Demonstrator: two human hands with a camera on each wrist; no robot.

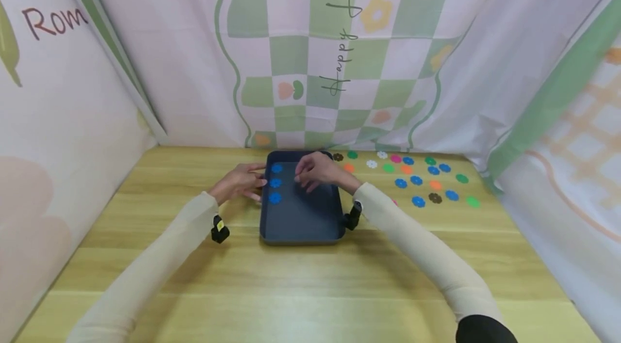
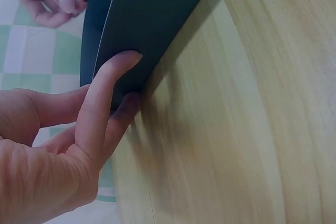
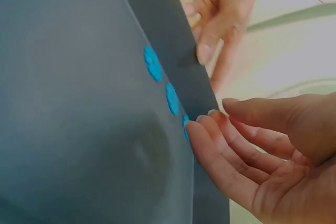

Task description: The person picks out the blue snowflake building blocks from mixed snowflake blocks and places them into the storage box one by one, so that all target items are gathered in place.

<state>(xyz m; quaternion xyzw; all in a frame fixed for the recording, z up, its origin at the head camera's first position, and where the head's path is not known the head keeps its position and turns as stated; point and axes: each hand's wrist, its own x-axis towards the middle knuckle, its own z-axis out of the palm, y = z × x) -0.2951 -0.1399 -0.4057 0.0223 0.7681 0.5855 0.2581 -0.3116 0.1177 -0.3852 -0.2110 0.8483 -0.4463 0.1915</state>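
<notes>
Left hand [image 1: 240, 182], fingers extended, touches the tray [image 1: 303, 224]; right hand [image 1: 317, 169] hovers, loosely curled, apparently empty. Three blue flower discs [image 1: 275, 183] sit inside; multicoloured discs [image 1: 416, 180] remain on the counter [image 1: 310, 289].

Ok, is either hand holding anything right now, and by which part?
Nothing is visibly held. The right hand hangs empty above the tray; the left hand touches the tray's outer side wall, with no clear grip.

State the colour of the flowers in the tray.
Blue flowers, clearest in the right wrist view.
</notes>
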